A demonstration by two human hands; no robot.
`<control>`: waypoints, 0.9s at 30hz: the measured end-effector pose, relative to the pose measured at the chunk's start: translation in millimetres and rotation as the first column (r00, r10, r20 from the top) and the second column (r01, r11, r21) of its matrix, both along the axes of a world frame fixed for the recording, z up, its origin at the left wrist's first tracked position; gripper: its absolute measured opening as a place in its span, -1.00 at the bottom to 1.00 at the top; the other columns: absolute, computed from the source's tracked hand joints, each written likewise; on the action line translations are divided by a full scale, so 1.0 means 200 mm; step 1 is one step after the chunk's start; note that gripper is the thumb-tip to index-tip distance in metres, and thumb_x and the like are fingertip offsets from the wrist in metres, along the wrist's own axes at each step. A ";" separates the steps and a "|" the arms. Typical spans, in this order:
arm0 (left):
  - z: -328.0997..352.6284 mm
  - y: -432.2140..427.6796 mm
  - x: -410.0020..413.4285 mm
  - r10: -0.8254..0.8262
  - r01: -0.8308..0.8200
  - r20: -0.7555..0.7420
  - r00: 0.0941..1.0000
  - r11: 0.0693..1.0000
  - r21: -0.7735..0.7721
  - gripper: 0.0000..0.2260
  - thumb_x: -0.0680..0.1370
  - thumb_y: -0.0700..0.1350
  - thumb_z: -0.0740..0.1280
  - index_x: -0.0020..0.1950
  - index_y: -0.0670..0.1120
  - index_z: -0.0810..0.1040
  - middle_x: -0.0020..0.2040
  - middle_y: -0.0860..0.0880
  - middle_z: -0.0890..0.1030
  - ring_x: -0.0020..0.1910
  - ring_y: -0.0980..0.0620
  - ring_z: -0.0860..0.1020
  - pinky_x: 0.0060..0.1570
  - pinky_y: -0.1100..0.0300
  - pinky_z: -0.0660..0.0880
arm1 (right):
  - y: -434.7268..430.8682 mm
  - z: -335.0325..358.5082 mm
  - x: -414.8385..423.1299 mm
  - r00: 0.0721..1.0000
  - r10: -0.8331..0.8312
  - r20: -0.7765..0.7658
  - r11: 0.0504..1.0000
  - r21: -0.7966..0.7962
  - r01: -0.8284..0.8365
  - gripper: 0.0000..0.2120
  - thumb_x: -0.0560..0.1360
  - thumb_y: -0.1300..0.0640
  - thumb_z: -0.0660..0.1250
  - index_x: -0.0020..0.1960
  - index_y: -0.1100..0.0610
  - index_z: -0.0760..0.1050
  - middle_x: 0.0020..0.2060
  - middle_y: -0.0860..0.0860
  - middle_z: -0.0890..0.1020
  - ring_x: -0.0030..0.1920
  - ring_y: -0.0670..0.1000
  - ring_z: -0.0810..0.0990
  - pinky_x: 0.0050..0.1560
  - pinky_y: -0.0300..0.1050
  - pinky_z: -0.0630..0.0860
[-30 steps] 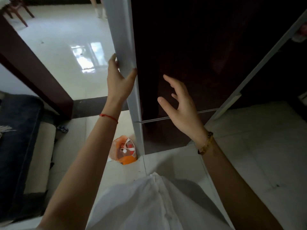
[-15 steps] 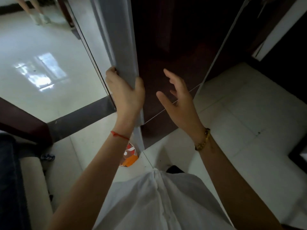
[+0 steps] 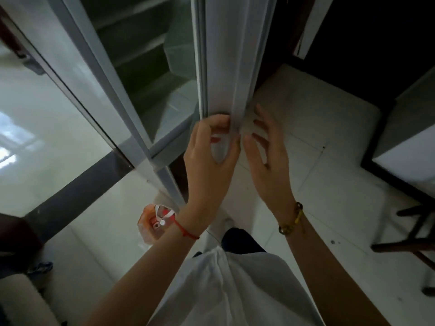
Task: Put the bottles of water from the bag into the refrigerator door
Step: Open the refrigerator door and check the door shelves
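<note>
The left hand (image 3: 209, 147) grips the lower edge of the refrigerator door (image 3: 226, 67), fingers curled over its pale inner rim and thumb on the near side. The door stands ajar, and the dim shelves of the refrigerator interior (image 3: 150, 67) show just left of the grip. The right hand (image 3: 266, 151) hovers just right of that grip with fingers spread wide, holding nothing; whether its fingertips touch the door edge cannot be told. The bag (image 3: 155, 224), orange and white, sits on the tiled floor (image 3: 317, 161) below and left of the left wrist, well apart from both hands. Bottles inside it cannot be made out.
</note>
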State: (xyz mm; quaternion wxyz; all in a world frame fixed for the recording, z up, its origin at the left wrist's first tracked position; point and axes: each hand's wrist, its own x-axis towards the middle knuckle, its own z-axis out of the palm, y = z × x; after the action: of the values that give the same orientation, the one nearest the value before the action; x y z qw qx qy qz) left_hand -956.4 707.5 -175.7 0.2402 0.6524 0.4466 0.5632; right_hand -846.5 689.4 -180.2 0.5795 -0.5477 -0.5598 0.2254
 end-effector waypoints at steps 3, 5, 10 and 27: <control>0.00 -0.02 0.07 -0.125 0.126 -0.028 0.992 0.992 0.011 -0.77 0.54 -0.18 0.39 0.17 -0.22 0.58 0.06 -0.10 0.64 0.04 0.06 0.63 0.08 0.12 0.59 | -0.06 0.01 0.05 0.996 -0.088 0.019 0.996 -0.004 0.088 -0.55 0.61 0.20 0.21 0.47 0.23 0.24 0.32 -0.03 0.44 0.31 -0.21 0.45 0.29 -0.25 0.46; 0.00 -0.03 0.11 -0.188 0.189 -0.060 0.980 0.982 0.012 -0.74 0.55 -0.14 0.37 0.21 -0.20 0.58 0.08 -0.08 0.65 0.06 0.13 0.62 0.12 0.19 0.58 | -0.09 0.03 0.08 0.990 -0.141 0.020 0.990 0.003 0.141 -0.58 0.61 0.18 0.20 0.45 0.18 0.26 0.34 0.03 0.45 0.33 -0.10 0.46 0.33 -0.05 0.48; 0.04 -0.01 0.21 -0.353 0.369 -0.217 0.910 0.928 0.037 -0.66 0.55 -0.16 0.33 0.33 -0.13 0.55 0.16 -0.05 0.65 0.11 0.12 0.61 0.21 0.25 0.53 | -0.12 0.06 0.20 0.956 -0.291 0.030 0.956 0.036 0.290 -0.68 0.63 0.22 0.19 0.35 0.06 0.28 0.11 -0.28 0.49 0.14 -0.42 0.49 0.15 -0.43 0.47; 0.22 0.10 0.58 -0.193 0.302 -0.295 0.936 0.869 0.392 -0.78 0.54 -0.31 0.34 0.17 -0.20 0.64 0.09 -0.12 0.65 0.09 -0.04 0.57 0.19 0.31 0.41 | -0.06 0.04 0.78 0.894 -0.433 0.113 0.899 -0.008 0.437 -0.79 0.65 0.20 0.12 0.06 0.34 0.44 -0.08 0.21 0.53 -0.08 0.12 0.54 -0.06 -0.10 0.51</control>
State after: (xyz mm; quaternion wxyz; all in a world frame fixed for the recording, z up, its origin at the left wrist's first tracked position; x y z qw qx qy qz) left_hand -839.7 728.4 -131.9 0.1033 0.8061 0.2490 0.5268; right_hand -691.3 677.6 -172.4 0.5748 -0.6799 -0.4500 0.0692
